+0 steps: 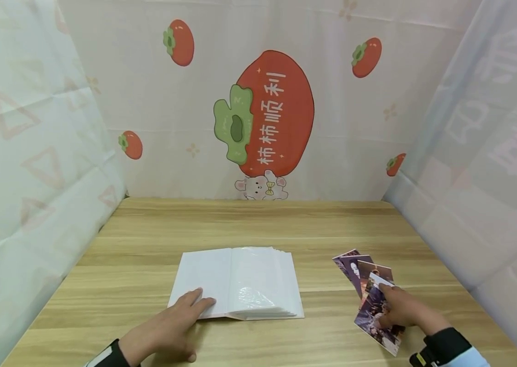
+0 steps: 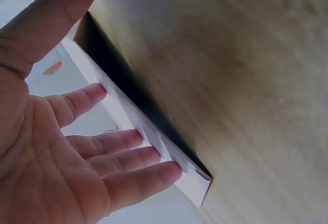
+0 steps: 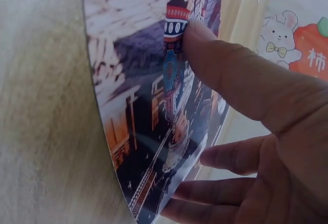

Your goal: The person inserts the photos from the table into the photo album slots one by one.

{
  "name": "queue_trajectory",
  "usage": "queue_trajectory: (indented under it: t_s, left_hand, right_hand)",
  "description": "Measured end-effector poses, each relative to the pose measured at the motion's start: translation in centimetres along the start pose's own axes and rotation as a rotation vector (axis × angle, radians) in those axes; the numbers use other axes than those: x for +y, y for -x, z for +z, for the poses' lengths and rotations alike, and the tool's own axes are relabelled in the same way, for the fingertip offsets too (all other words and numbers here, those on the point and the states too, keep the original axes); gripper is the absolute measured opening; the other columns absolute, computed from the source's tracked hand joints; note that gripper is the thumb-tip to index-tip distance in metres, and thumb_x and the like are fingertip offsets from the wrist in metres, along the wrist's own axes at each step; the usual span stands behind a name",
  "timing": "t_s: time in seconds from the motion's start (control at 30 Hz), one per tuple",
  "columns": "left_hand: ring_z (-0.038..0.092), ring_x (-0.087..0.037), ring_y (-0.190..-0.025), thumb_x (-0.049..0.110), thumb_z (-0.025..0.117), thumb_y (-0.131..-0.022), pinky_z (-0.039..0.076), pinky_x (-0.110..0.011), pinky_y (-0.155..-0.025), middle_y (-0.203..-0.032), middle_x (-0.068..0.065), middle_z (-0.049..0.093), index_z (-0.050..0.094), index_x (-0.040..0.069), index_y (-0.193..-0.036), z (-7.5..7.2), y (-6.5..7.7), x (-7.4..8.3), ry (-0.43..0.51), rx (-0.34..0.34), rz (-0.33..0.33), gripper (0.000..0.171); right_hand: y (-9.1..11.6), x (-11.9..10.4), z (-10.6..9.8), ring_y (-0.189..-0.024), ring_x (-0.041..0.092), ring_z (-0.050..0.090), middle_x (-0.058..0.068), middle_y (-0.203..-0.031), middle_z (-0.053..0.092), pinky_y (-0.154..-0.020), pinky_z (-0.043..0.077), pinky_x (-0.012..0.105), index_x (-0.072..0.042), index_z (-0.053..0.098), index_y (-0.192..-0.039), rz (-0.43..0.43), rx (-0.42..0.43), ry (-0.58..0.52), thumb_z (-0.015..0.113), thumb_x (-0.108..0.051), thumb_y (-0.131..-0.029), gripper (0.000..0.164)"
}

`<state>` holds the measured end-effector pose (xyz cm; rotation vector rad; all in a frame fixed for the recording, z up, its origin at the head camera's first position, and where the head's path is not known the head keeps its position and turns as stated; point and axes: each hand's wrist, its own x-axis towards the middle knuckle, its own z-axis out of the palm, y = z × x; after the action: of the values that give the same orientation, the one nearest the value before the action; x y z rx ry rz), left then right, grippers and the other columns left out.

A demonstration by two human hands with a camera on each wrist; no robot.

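In the head view an open photo album [image 1: 208, 270] lies on the table, a plain white inside cover on the left and clear plastic pockets on the right. My left hand [image 1: 173, 326] touches the cover's near edge with its fingers extended; the left wrist view shows the fingertips against the raised edge of the cover [image 2: 133, 116]. Several photos [image 1: 355, 270] lie fanned out and overlapping on the right. Over the nearest photo [image 1: 373, 311] is my right hand [image 1: 403, 308], touching its printed face. In the right wrist view the thumb [image 3: 205, 39] presses on that photo [image 3: 148, 96], fingers fairly straight.
The wooden table [image 1: 258, 221] ends at a hanging cloth [image 1: 332, 127] printed with persimmons. Pale cloth sides rise left and right of the table. Between the album and the photos, a strip of bare wood shows.
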<state>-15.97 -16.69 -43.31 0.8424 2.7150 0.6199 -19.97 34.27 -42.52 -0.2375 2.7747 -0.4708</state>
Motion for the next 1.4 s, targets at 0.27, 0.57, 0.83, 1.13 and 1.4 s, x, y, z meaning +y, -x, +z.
queue_trajectory:
  t_s: [0.27, 0.57, 0.83, 1.13, 1.4]
  left_hand:
    - [0.032, -0.044, -0.124, 0.021, 0.089, -0.053, 0.038, -0.056, -0.089, -0.137, -0.03, 0.031, 0.044, 0.006, -0.131, 0.0, -0.1, 0.0, -0.012, 0.005, 0.012, 0.091]
    - [0.03, -0.045, -0.124, 0.021, 0.09, -0.051, 0.038, -0.056, -0.088, -0.136, -0.031, 0.031, 0.045, 0.006, -0.129, 0.1, -0.2, 0.0, -0.028, 0.011, 0.003, 0.091]
    - [0.032, -0.047, -0.123, 0.026, 0.086, -0.058, 0.037, -0.058, -0.087, -0.135, -0.032, 0.032, 0.051, 0.005, -0.122, -0.1, -0.6, 0.0, -0.032, 0.066, 0.039, 0.076]
    - [0.051, -0.027, -0.103, 0.025, 0.082, -0.064, 0.044, -0.043, -0.084, -0.121, -0.013, 0.048, 0.054, 0.005, -0.113, -0.3, -1.5, -0.2, -0.058, 0.074, 0.094, 0.06]
    - [0.047, -0.032, -0.11, 0.026, 0.08, -0.068, 0.042, -0.049, -0.085, -0.126, -0.018, 0.045, 0.052, 0.009, -0.125, -0.2, -1.5, -0.2, -0.054, 0.08, 0.067, 0.065]
  right_hand:
    - [-0.4, 0.2, -0.1, -0.111, 0.051, 0.042, 0.04, -0.118, 0.045, -0.089, 0.034, 0.06, 0.023, 0.036, -0.124, 0.012, 0.015, 0.005, 0.085, -0.028, -0.061, 0.095]
    - [-0.1, 0.2, -0.2, -0.095, 0.057, 0.044, 0.041, -0.107, 0.045, -0.075, 0.04, 0.062, 0.016, 0.042, -0.125, 0.067, 0.149, 0.121, 0.087, -0.041, -0.054, 0.101]
    - [-0.1, 0.7, -0.2, -0.077, 0.034, 0.047, 0.032, -0.094, 0.048, -0.055, 0.042, 0.037, 0.009, 0.049, -0.126, 0.023, 0.324, -0.016, 0.079, 0.0, -0.063, 0.07]
    - [0.1, 1.1, -0.9, -0.082, 0.04, 0.058, 0.029, -0.093, 0.06, -0.063, 0.047, 0.046, 0.012, 0.061, -0.102, -0.024, 0.425, -0.03, 0.068, 0.009, -0.069, 0.033]
    - [0.5, 1.1, -1.0, -0.083, 0.038, 0.059, 0.032, -0.099, 0.06, -0.061, 0.048, 0.041, 0.012, 0.063, -0.101, -0.027, 0.431, -0.087, 0.068, 0.007, -0.072, 0.03]
